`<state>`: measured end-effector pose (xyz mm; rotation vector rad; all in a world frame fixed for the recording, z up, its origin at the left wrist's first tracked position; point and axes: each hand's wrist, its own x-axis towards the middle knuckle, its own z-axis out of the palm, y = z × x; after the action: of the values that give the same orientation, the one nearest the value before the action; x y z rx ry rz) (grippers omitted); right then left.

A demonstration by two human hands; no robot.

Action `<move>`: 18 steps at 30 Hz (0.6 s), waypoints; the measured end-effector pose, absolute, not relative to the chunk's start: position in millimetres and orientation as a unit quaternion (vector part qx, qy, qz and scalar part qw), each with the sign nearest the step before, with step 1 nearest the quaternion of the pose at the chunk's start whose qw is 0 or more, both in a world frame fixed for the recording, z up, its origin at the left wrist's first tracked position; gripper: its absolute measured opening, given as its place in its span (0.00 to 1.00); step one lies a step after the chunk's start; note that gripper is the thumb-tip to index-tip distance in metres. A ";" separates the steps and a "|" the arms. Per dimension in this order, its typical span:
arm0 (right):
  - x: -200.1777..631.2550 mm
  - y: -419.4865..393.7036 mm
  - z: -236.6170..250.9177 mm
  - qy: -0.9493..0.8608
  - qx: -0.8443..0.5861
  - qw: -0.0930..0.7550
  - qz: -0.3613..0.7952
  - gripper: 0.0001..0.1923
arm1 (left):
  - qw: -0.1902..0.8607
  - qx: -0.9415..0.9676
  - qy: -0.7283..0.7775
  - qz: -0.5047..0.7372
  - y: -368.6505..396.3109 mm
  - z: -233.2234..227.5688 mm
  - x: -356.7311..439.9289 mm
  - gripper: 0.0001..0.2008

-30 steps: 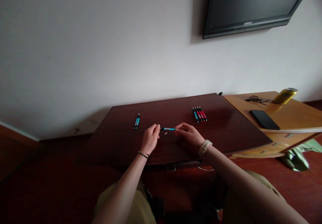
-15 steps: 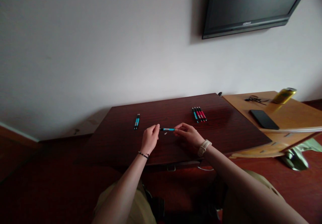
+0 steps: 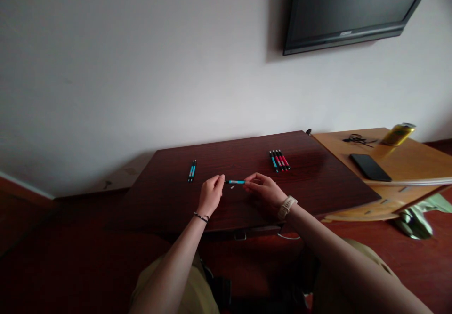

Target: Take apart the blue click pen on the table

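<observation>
Head view: almost no change over the last second; the blue-and-black pen (image 3: 235, 182) stays in hand, not set down. Left hand (image 3: 211, 195) pinches one end; right hand (image 3: 265, 189) grips the other, thumb against fingers. Small white piece (image 3: 232, 187) lies just nearer. Dark wooden table (image 3: 229, 156): near edge passes beneath forearms; room runs wallward between blue pen pair (image 3: 191, 171) and red-and-blue pen row (image 3: 278, 160).

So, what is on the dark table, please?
Two blue pens, a row of pens and a white scrap; the left hand and right hand, holding another pen, hide what lies beneath.
</observation>
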<state>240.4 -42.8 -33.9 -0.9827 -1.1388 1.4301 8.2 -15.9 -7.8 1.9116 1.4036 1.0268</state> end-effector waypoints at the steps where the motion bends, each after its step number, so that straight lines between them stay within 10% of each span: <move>1: 240.3 -42.8 -34.2 -0.472 -0.407 0.508 0.594 0.22 | 0.276 0.706 0.530 0.380 -14.9 -8.6 7.8 0.26; 18: 240.5 -43.1 -33.2 -0.462 -0.414 0.511 0.595 0.21 | 0.429 0.663 0.497 0.360 -14.0 -11.9 6.1 0.26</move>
<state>240.5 -43.1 -33.2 -0.9971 -1.1112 1.4318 6.1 -14.0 -11.9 1.6554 1.2413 0.8981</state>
